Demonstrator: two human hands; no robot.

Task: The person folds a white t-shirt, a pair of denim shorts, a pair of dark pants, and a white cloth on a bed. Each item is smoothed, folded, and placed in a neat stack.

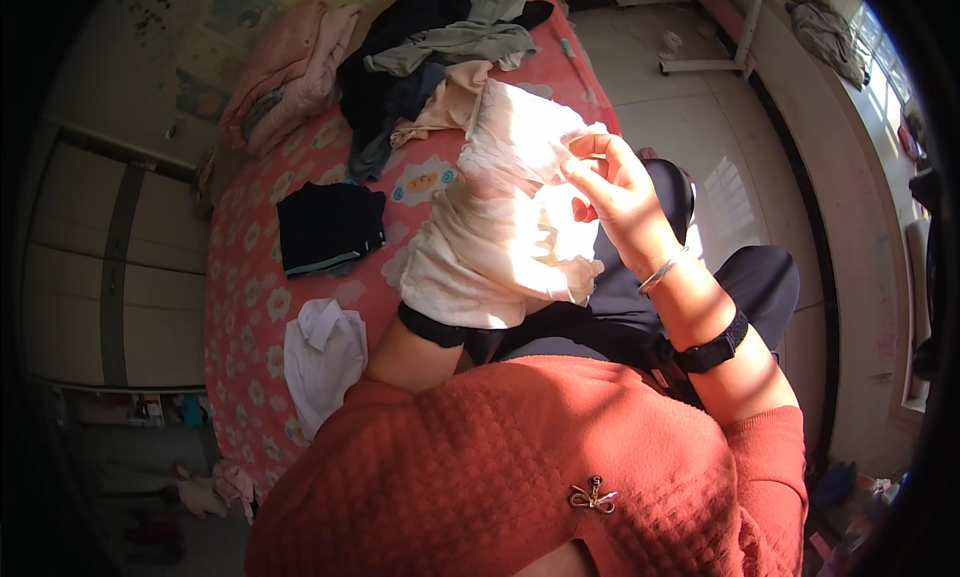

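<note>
A white, partly sheer garment (480, 239) with ruffled or lacy edges hangs in front of me, brightly sunlit. My right hand (611, 179), with a bracelet at the wrist and a black band on the forearm, pinches its upper right edge between thumb and fingers. The garment covers my left hand, which is out of sight; only the left forearm with a black band shows beneath the cloth. Left of the garment, a folded dark garment (330, 228) with a green edge lies on the pink patterned bed sheet (247, 292). Nearer me lies a folded white collared shirt (322, 359).
A pile of dark and grey clothes (420, 44) lies at the bed's far end, beside a folded pink quilt (292, 74). A white metal frame (709, 65) stands on the tiled floor at the right. A grey garment (829, 40) rests by the window.
</note>
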